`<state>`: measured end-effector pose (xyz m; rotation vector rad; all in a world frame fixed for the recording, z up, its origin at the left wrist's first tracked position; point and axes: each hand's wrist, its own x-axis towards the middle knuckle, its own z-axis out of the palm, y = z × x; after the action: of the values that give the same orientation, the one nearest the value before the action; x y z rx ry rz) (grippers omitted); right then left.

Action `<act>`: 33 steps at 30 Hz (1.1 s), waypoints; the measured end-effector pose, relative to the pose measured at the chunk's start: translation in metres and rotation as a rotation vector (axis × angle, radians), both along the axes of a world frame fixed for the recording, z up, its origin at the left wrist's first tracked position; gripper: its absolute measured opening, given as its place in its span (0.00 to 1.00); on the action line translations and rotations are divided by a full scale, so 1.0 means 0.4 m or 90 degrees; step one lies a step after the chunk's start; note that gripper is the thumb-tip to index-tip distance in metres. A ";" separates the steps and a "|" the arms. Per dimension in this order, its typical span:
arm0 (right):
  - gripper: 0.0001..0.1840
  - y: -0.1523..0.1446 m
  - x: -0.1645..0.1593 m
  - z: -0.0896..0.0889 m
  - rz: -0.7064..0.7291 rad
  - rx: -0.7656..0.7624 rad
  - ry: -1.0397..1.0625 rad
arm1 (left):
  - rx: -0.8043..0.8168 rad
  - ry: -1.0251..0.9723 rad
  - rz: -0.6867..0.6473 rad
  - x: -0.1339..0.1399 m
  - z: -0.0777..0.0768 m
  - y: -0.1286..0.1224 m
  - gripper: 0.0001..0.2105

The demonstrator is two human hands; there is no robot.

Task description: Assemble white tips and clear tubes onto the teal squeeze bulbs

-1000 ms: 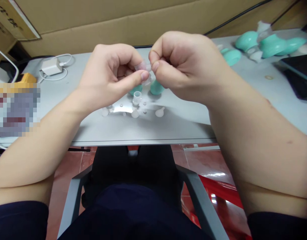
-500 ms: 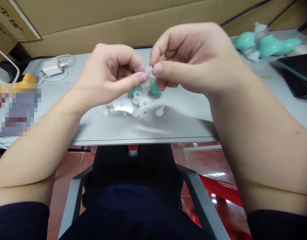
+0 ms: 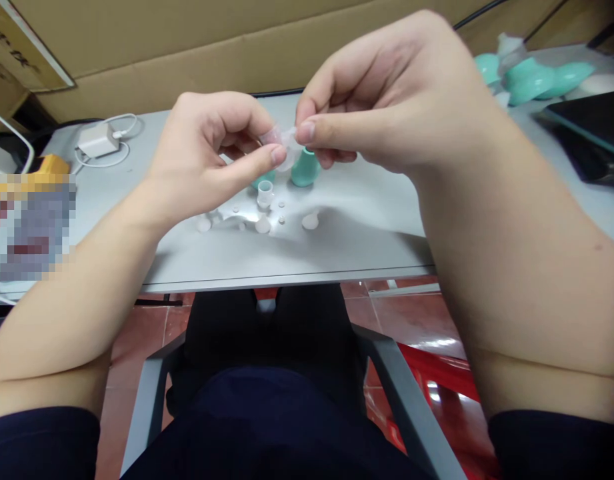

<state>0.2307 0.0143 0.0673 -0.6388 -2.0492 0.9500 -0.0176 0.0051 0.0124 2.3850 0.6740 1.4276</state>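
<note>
Grey desktop (image 3: 367, 247) below; raised hands (image 3: 207, 147) (image 3: 381, 110), close together, pinch a clear piece (image 3: 285, 159).

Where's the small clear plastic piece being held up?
In the head view, the piece is slightly left of centre above the grey desk, held between the left hand and right hand, a teal rounded part at its lower right.

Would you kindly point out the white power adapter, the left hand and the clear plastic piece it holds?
White power adapter (image 3: 97, 141), head view: casing top.
Left hand (image 3: 199, 147), head view: middle of the hand.
Clear plastic piece (image 3: 289, 150), head view: uncovered middle.
</note>
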 end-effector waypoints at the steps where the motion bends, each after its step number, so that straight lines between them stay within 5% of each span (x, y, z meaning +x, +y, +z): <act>1: 0.13 0.001 0.004 0.003 0.007 -0.007 -0.010 | 0.010 0.002 -0.011 0.001 0.005 -0.005 0.14; 8: 0.17 0.013 0.063 0.046 0.025 -0.007 0.054 | -0.058 0.124 0.045 -0.002 0.099 -0.059 0.10; 13: 0.07 -0.015 0.137 0.023 -0.071 0.059 -0.139 | -0.118 0.240 0.095 0.051 0.145 -0.064 0.05; 19: 0.04 -0.040 0.142 -0.098 -0.200 0.079 -0.300 | -0.192 0.502 0.208 0.146 0.134 -0.028 0.07; 23: 0.08 -0.016 0.130 -0.148 -0.181 0.124 -0.351 | -0.200 0.567 0.219 0.184 0.114 -0.014 0.07; 28: 0.10 0.000 0.130 -0.166 -0.142 0.146 -0.329 | -0.140 0.532 0.218 0.182 0.094 -0.018 0.05; 33: 0.10 -0.037 0.135 -0.137 -0.199 0.091 -0.272 | -0.152 0.458 0.179 0.150 0.094 -0.019 0.10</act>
<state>0.2849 -0.0005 0.0124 -1.1206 -2.2655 0.5101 0.0426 -0.0026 0.0499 2.6509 1.3012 0.4720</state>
